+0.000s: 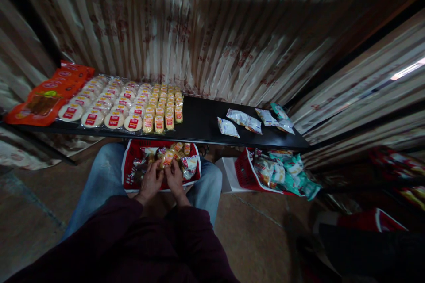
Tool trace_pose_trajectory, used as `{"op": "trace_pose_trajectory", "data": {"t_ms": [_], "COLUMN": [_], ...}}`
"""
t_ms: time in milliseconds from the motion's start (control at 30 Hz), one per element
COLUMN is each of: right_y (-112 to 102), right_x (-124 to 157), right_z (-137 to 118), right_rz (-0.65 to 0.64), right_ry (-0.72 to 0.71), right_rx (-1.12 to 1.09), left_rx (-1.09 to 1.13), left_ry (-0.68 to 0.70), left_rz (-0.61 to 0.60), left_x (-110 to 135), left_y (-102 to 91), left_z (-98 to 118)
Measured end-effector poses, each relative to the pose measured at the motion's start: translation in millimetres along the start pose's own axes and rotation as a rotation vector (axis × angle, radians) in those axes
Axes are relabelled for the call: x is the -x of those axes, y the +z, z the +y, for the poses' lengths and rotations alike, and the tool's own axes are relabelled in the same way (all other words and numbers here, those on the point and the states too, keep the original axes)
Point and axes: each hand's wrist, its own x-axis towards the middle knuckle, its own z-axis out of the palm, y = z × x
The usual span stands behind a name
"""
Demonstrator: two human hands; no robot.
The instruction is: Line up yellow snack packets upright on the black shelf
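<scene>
Low in front of me, my left hand (151, 183) and my right hand (174, 178) meet over a red basket (127, 152) with a white rim, set between my knees. Both hands have their fingers closed on small yellow wrapped cakes (168, 158); how many are held cannot be made out. More of these packets and several white packets (190, 166) lie in the basket. Just beyond it, on a black shelf (199, 117), rows of the same wrapped cakes (159, 123) stand beside round pale wrapped cakes (113, 120).
An orange snack bag (46, 97) lies at the shelf's left end. Several white packets (228, 127) lie toward its right. A second red basket (243, 171) holds white and green packets beside a white box (227, 174). A pleated curtain (186, 31) hangs behind.
</scene>
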Motion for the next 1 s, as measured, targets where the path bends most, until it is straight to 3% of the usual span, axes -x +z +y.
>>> {"op": "trace_pose_trajectory", "data": {"t_ms": [167,400,733,1000], "right_y": [-4.9,-14.7,-36.2,-46.9], "right_x": [-0.7,-4.0,-27.8,-61.9], "right_z": [-6.7,-26.2,-55.5,-83.0], "right_rz": [0.092,0.181,0.223,0.221], "right_ry": [-0.067,-0.231,-0.244,-0.283], "right_rx": [0.070,0.210,0.194,0.222], "left_rx": [0.026,-0.012,-0.062,0.015], "left_ry": [0.013,0.134,0.224,0.227], "left_rz": [-0.022,-0.039,-0.023,-0.018], "left_x": [-2.3,-8.9,-31.2,-58.4], "left_y": [6.1,10.6,17.9,31.6], "left_z": [7.5,20.0,67.9,85.9]}}
